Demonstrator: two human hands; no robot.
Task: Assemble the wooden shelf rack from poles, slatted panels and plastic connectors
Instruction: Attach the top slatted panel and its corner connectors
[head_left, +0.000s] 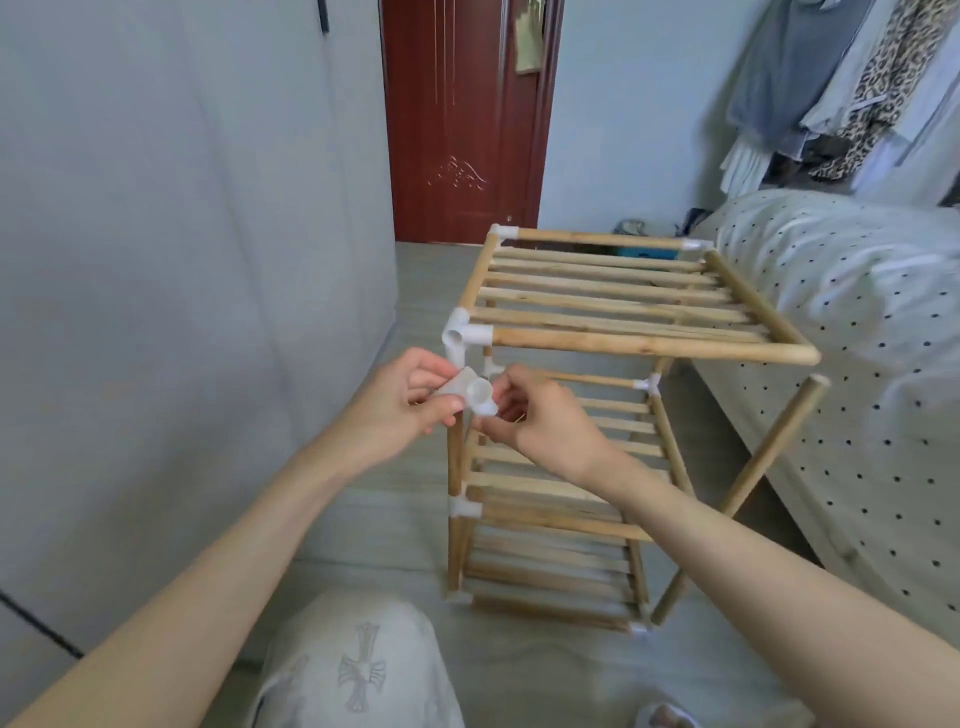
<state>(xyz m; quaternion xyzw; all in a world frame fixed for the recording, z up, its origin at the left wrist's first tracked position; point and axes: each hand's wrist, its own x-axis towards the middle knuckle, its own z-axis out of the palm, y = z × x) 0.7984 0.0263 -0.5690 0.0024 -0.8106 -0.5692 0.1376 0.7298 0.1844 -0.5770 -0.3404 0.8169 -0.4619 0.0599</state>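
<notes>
Both hands hold white plastic connectors in front of the rack (597, 415). The left hand (410, 400) has its grip curled around one connector (454, 388). The right hand (540, 415) pinches a second connector (480, 397) that touches the first. The rack stands on the floor (395, 525) beside the bed (857, 312). One loose pole (748, 493) leans against the bed.

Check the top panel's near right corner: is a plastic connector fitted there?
No, the top panel's near right corner shows bare pole ends, with no white connector.
</notes>
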